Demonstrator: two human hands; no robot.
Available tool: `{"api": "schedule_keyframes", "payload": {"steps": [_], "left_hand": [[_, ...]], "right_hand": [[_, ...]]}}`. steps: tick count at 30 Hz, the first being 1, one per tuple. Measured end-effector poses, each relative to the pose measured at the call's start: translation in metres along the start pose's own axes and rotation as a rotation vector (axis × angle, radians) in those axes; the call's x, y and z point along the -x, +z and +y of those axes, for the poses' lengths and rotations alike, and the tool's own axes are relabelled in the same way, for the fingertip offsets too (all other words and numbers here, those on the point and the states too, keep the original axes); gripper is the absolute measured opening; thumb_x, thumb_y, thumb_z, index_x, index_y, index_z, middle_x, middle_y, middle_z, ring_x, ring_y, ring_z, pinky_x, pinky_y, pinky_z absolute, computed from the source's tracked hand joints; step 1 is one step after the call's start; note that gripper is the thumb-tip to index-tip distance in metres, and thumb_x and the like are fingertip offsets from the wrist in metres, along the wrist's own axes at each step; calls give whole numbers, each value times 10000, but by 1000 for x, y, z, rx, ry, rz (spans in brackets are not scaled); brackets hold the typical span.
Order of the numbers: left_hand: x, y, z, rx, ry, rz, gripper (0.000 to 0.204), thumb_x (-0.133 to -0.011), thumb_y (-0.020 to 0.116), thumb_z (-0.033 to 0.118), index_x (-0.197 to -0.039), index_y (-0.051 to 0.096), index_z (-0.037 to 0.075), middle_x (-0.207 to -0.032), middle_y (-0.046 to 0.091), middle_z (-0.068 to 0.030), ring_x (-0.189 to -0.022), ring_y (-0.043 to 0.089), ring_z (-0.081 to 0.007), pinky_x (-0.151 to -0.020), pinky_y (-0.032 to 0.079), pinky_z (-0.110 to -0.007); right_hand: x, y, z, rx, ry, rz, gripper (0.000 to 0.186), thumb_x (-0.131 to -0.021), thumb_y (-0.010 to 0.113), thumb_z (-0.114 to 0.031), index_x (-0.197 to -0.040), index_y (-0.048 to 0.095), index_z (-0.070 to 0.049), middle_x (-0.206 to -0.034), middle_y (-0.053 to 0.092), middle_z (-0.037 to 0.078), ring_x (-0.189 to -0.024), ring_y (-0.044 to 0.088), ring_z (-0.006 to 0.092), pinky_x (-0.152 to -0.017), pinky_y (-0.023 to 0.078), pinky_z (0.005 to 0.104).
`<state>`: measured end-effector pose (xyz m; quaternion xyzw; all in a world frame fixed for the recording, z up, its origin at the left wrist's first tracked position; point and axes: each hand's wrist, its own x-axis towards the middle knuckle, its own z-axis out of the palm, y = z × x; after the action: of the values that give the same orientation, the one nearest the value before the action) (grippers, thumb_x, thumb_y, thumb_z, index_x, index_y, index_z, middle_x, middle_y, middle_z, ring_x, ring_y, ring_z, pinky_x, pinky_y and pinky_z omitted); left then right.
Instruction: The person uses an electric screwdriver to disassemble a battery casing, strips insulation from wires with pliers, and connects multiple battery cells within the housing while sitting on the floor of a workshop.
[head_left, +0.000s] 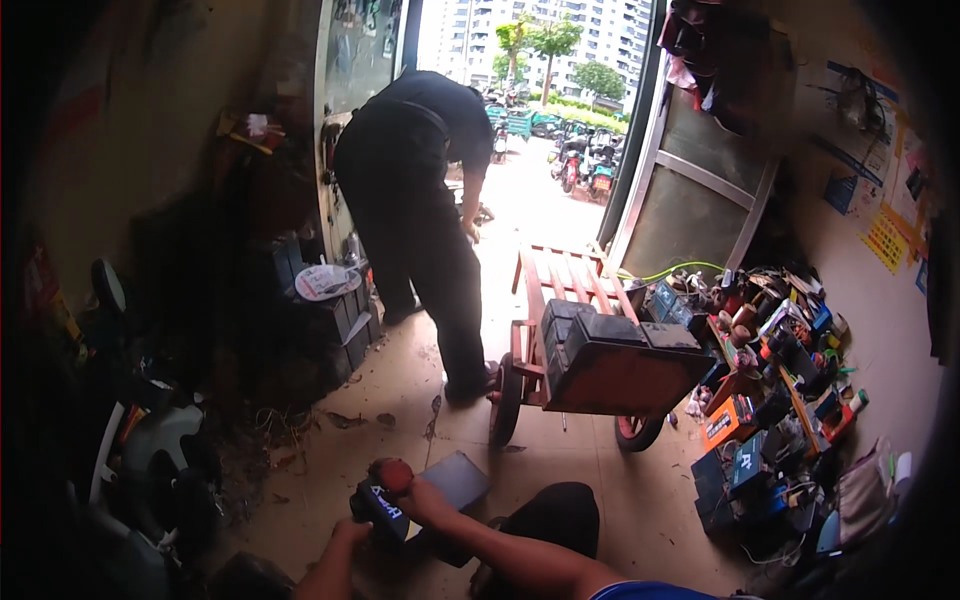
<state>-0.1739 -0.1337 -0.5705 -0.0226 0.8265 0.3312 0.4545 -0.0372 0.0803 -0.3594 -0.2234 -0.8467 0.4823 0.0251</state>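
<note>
My right hand [424,503] grips a round red object [395,473], too small to identify, at the top left of a boxy battery [460,480] with a grey top and a dark label, low in the middle of the head view. My left hand [349,532] is at the battery's left end, its fingers curled against it. A dark shape [545,525], apparently my own knee, is just right of the battery.
A person in dark clothes [400,200] bends at the open doorway. A red handcart [630,375] carrying batteries stands beside them. Cluttered batteries and parts [755,460] line the right wall. A stack of boxes [345,325] and scooter parts [160,440] sit left. Parked scooters [590,165] show outside.
</note>
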Motion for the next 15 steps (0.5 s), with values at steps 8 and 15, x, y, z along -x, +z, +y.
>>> {"api": "schedule_keyframes", "payload": {"steps": [8,15], "left_hand": [[1,32,45,-122,68,365,540,-818,784,462,-1027,745,-34,-1079,716,-290,-1057,695,-439,-888,567,-491],[-13,36,25,-146,-27,417,417,-853,728,399,-1022,738,17,-1068,734,-232,-1027,706,-425,-877,567,-512]], "right_hand": [[-36,-29,-36,-68,209,-13,326,-903,715,-258,-1021,683,44,-753,709,202,-700,726,296,-645,537,396],[-52,17,-24,10,213,-98,318,-907,742,-272,-960,679,35,-689,658,76,-596,620,133,-582,506,323]]}}
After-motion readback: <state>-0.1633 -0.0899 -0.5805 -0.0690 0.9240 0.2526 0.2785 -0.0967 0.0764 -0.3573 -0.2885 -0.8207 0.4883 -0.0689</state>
